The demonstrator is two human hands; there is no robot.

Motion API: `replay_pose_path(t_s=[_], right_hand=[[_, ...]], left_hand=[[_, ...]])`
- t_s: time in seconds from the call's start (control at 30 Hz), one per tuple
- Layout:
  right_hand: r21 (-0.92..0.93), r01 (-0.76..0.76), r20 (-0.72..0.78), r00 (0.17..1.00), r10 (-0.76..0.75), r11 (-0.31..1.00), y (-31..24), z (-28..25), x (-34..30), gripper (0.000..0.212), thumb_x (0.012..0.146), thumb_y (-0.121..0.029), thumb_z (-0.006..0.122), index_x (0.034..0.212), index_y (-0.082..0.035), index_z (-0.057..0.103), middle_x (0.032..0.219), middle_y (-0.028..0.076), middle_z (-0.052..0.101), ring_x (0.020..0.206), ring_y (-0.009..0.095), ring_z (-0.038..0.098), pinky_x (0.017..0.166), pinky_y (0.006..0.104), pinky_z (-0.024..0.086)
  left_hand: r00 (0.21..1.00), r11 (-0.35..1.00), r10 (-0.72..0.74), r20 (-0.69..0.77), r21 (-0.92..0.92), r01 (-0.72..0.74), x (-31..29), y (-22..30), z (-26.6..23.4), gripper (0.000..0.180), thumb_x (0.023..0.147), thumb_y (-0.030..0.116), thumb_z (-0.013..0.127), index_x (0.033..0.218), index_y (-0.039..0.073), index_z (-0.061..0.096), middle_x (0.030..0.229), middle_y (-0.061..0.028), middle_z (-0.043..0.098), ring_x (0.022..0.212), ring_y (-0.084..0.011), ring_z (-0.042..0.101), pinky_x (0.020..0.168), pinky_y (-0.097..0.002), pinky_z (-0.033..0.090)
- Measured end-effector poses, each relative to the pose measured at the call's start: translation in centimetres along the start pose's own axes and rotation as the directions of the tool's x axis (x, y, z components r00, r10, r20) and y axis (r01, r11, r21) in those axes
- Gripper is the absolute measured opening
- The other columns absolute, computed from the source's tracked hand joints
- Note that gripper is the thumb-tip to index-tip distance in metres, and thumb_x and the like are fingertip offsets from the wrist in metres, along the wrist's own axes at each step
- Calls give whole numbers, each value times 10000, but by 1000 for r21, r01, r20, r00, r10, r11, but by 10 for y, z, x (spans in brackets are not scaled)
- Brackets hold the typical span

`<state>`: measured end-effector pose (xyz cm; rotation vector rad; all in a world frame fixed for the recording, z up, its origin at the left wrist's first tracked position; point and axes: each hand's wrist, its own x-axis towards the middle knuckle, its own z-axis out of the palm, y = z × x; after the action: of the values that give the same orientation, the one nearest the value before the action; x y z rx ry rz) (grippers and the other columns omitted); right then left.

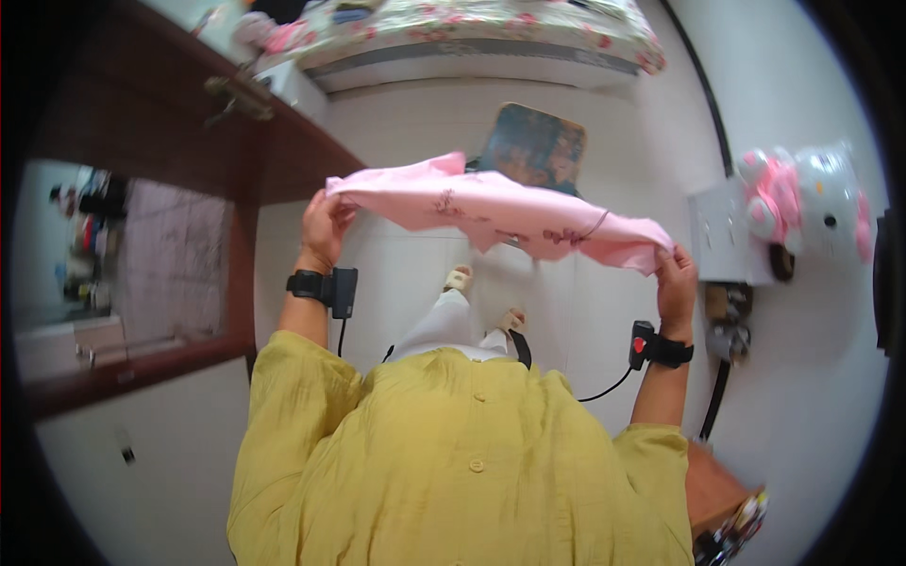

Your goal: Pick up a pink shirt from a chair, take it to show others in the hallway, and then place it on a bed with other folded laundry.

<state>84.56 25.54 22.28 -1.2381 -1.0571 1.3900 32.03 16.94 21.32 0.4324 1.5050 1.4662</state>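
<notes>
A pink cloth (510,209) with dark printed marks is stretched sideways in the air in front of me, sagging a little in the middle. Its left corner is pinched in my left hand (324,231). At the opposite end, my right hand (675,283) grips the other corner, slightly lower. Whether the cloth is a garment I cannot tell. Both wrists carry black straps with small dark boxes and cables.
Beyond the cloth stands a stool with a dark patterned seat (533,143). A bed with a floral cover (472,38) lies at the far side. An open brown door (170,104) is at left; a white cabinet (725,236) and wrapped plush toy (826,212) are at right.
</notes>
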Motion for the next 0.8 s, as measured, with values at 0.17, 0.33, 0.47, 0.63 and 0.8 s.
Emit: replay_pose_path(t_s=[0.17,0.33,0.47,0.63,0.8], right_hand=[[-97,276,338,913,-229,956,-61,76,-26,179,910,-117,594,1000,35,623,900,13,628,813,69,548,748,200,434],[-21,405,539,774,-331,914,-94,154,-94,203,924,-158,593,1015,22,618,900,2,623,806,60,544,741,192,435],[21,424,618,707,-345,905,-108,234,-177,197,933,-176,579,1005,4,614,880,-18,615,785,42,539,721,178,429],[-25,448,646,689,-327,894,-102,368,-318,212,932,-240,572,973,-41,633,833,-40,600,723,28,537,658,180,440],[-100,342,699,692,-178,935,-40,487,-443,234,889,-295,616,904,-63,641,756,-22,602,630,45,543,576,199,455]], left_hand=[[948,923,207,-242,-273,-271,-139,103,-73,245,928,226,474,1045,37,576,1008,-92,608,947,-198,585,843,-354,490],[808,819,420,-413,-210,-534,-271,172,-180,248,923,219,534,1056,13,573,1022,-96,620,955,-209,592,868,-351,484],[802,754,492,-339,-296,-587,-376,186,-277,206,940,182,499,1026,5,561,970,-97,608,942,-203,585,892,-377,473],[828,365,557,56,-913,-184,-492,174,-450,243,954,95,387,772,35,536,694,-96,579,817,-224,591,995,-527,376],[845,430,532,60,-879,-208,-581,169,-535,203,971,122,375,925,94,570,955,-64,658,994,-211,618,1060,-639,173]])
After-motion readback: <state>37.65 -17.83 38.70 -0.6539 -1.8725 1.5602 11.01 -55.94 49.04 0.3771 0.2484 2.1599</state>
